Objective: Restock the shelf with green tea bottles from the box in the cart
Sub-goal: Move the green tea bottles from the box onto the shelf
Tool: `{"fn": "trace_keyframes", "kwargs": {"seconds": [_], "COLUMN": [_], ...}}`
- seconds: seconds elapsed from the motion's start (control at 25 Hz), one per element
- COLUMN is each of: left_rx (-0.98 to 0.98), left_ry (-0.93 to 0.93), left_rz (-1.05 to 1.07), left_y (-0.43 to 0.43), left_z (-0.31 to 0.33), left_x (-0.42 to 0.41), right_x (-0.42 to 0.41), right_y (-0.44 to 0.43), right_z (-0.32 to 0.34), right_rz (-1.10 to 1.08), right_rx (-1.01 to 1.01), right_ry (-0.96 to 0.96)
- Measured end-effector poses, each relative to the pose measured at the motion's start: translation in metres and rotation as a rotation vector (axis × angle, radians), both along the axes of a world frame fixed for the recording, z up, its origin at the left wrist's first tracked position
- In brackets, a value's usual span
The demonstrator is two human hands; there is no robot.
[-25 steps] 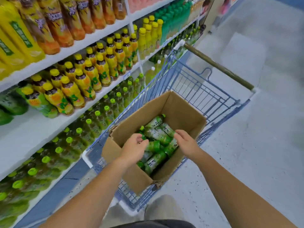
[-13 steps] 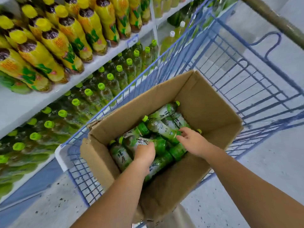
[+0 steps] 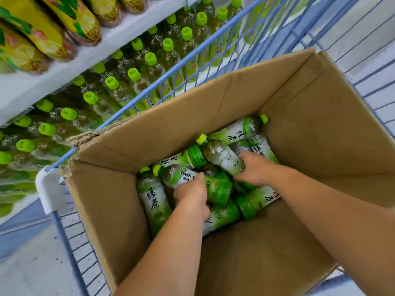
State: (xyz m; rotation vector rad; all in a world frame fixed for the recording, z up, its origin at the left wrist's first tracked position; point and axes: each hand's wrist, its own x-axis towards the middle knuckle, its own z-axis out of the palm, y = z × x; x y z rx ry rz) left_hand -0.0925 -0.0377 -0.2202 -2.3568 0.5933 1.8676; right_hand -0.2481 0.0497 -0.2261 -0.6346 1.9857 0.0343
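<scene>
Beside the shelf (image 3: 119,37), the cart (image 3: 48,189) carries the box (image 3: 213,103), its bottles (image 3: 152,199) heaped on their sides. The left hand (image 3: 191,193) curls its fingers round the left bottle (image 3: 177,175) at mid-body; the right hand (image 3: 255,169) wraps the right bottle (image 3: 220,154) near its base. Full, they likely feel weighty, firm and slick on the label film, so grip the waist.

The box (image 3: 213,107) stands open on top, its tall cardboard walls hemming the loose green tea bottles (image 3: 152,201) on all sides, with free room above them toward the far right corner. The wire wall of the cart (image 3: 48,189) stands between box and shelf (image 3: 119,33), where green-capped bottles (image 3: 150,58) pack the lower level.
</scene>
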Motion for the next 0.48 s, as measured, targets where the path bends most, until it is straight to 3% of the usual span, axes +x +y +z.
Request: {"fn": "trace_keyframes", "kwargs": {"seconds": [0.2, 0.48], "left_rx": [-0.007, -0.124], "left_ry": [0.052, -0.006], "left_rz": [0.082, -0.022], "left_y": [0.000, 0.016], "left_z": [-0.013, -0.009], "left_x": [-0.004, 0.001], "right_x": [0.005, 0.002], "right_y": [0.001, 0.000], "right_z": [-0.019, -0.031], "right_rz": [0.066, -0.057], "right_rx": [0.016, -0.038], "right_ry": [0.038, -0.028]}}
